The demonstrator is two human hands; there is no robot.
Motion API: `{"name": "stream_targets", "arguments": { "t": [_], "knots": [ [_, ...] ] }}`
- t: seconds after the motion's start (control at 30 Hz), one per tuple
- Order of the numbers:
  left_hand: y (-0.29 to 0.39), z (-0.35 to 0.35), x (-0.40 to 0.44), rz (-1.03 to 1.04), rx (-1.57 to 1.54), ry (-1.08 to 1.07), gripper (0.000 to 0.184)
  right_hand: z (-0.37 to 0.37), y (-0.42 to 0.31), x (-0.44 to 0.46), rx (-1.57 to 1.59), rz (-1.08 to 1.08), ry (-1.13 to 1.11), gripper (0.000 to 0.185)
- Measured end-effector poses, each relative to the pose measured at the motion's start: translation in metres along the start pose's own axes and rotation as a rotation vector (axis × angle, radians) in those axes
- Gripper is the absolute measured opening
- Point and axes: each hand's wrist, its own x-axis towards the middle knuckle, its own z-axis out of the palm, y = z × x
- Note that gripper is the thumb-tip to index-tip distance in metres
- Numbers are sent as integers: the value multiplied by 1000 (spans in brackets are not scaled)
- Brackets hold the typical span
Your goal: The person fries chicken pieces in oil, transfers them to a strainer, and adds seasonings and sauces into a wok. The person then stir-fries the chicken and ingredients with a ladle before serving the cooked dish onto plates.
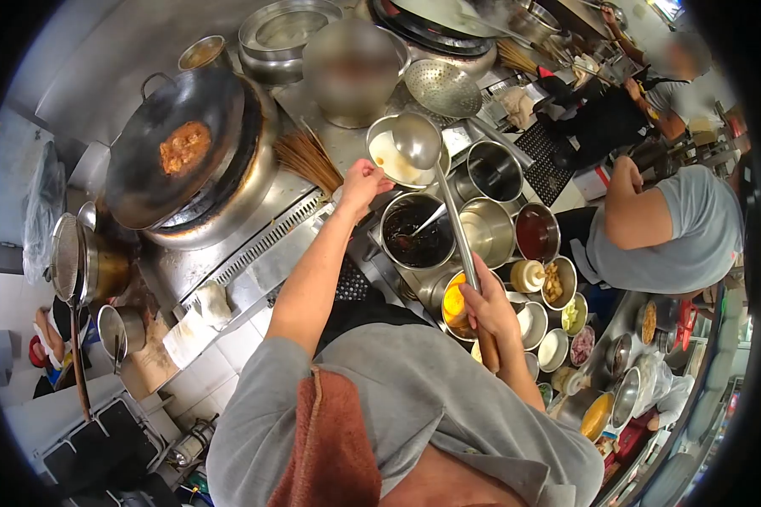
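Observation:
My right hand [492, 311] is wrapped round the wooden end of a long-handled ladle [416, 141]. The ladle's round metal head hangs over a metal bowl [411, 180] with pale liquid inside. At the near left rim of that bowl, my left hand [365, 183] has its fingers closed; the contact is small in view. Just below the bowl stands a pot of dark sauce [416, 241] with a spoon in it. To the left, a black wok [176, 152] tilts on its burner, with reddish-brown food [184, 149] inside.
A bamboo brush [304, 160] lies beside the burner. Past the bowl sits a perforated skimmer [443, 88]. Pots of red sauce [537, 232] and yellow liquid [457, 304] crowd the right side. A co-worker [664, 228] stands close on the right. A strainer [66, 253] rests at far left.

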Motion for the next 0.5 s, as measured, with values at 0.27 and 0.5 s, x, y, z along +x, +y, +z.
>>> {"name": "stream_targets", "arguments": {
  "t": [0.27,0.5],
  "knots": [
    [0,-5,4,3,6,-32,8,-8,-1,3,-13,23,-3,64],
    [4,-3,5,5,15,-47,7,-11,0,5,153,34,-13,64]
  ]
}}
